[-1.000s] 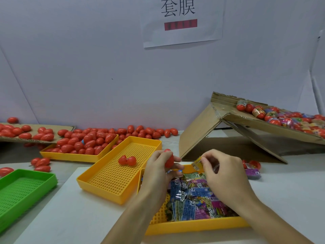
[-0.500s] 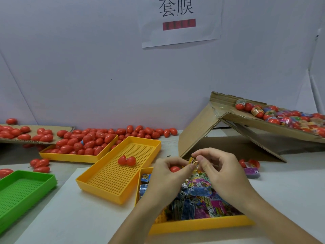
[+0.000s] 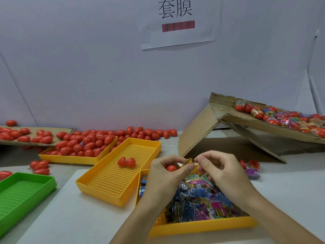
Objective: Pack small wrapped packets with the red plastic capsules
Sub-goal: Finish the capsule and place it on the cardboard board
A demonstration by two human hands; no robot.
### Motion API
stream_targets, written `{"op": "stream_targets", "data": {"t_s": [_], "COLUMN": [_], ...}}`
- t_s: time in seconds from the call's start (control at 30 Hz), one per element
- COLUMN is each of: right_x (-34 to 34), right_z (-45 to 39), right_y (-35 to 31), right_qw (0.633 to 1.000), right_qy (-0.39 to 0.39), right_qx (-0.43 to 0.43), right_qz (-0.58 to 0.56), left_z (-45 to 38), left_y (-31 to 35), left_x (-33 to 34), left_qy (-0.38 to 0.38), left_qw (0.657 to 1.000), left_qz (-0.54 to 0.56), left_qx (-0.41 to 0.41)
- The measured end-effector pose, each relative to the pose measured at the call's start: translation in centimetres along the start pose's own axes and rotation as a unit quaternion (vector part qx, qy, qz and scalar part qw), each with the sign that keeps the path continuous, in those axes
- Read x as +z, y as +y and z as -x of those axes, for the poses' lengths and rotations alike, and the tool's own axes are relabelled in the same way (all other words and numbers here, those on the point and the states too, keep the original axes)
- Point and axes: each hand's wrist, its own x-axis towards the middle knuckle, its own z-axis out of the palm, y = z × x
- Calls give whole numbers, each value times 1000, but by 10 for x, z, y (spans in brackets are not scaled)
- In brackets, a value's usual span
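Head view: a small packet [image 3: 188, 161], pinched between both hands above the packet tray [image 3: 202, 226], wants wrapping snugly round the red capsule [image 3: 171, 168]. That capsule sits cupped in the left hand [image 3: 167, 175], just below the packet; the right hand [image 3: 221, 171] pinches the packet's other end.

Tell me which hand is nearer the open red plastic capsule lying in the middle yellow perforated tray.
Left. The left hand hovers just right of the open red plastic capsule; the right hand sits farther right, beyond the left one.
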Motion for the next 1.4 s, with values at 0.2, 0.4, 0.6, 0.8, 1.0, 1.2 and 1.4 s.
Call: {"op": "stream_targets", "data": {"t_s": [0.2,0.4,0.6,0.8,1.0,1.2,1.4], "right_x": [1,-4,-6,-7,-7,-8,-7], "right_z": [0,-2,-3,-3,-3,0,-1], "right_y": [-5,-5,-4,-4,-4,-5,-4], "right_qw": [999,997,996,995,995,995,996], "right_qy": [-40,-55,-45,-58,-49,-90,-85], "right_qx": [2,11,21,13,21,-10,-12], "right_qz": [-19,-56,-75,-77,-90,-40,-19], "left_z": [0,0,0,0,2,3,3], "left_y": [0,0,-1,-1,-2,-2,-1], "left_x": [0,0,-2,-2,3,4,4], "left_qy": [-9,-14,-40,17,16,61,63], "left_qw": [1000,1000,993,1000,990,978,970], "left_qz": [-5,23,98,-19,-120,-152,-160], "left_qx": [13,-6,-60,12,79,127,170]}}
